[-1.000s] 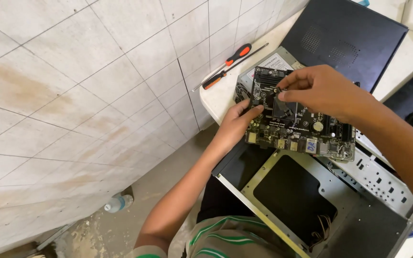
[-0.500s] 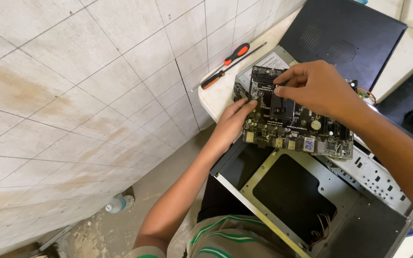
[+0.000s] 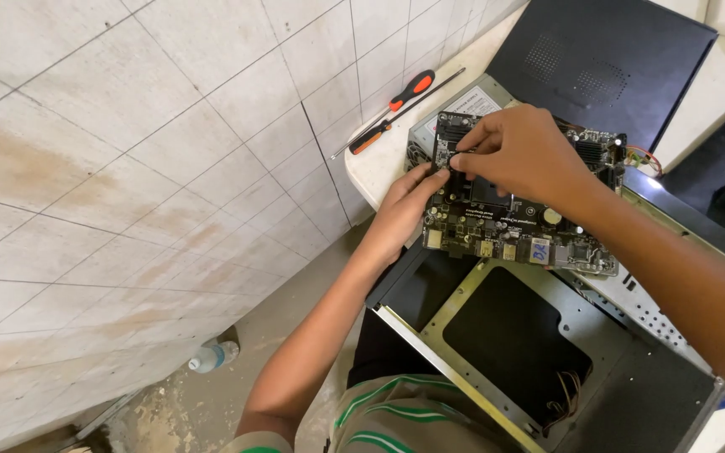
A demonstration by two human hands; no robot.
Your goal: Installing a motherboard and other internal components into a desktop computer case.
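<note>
Middle of motherboard (image 3: 505,226) covered by right hand (image 3: 518,155); fingertip contact unreadable. Open case (image 3: 631,377) cut off at bottom edge. Black panel (image 3: 606,59) clipped at top.

A black circuit board (image 3: 513,220), dotted with silver and yellow parts, is being gripped by the right hand (image 3: 518,155). Beyond it, an orange-and-black screwdriver (image 3: 392,113) is lying. Nearer, a green-and-white striped shirt (image 3: 396,418) is being worn.

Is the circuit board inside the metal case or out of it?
Out. Both hands hold the circuit board above the open metal case, whose bay shows bare.
</note>
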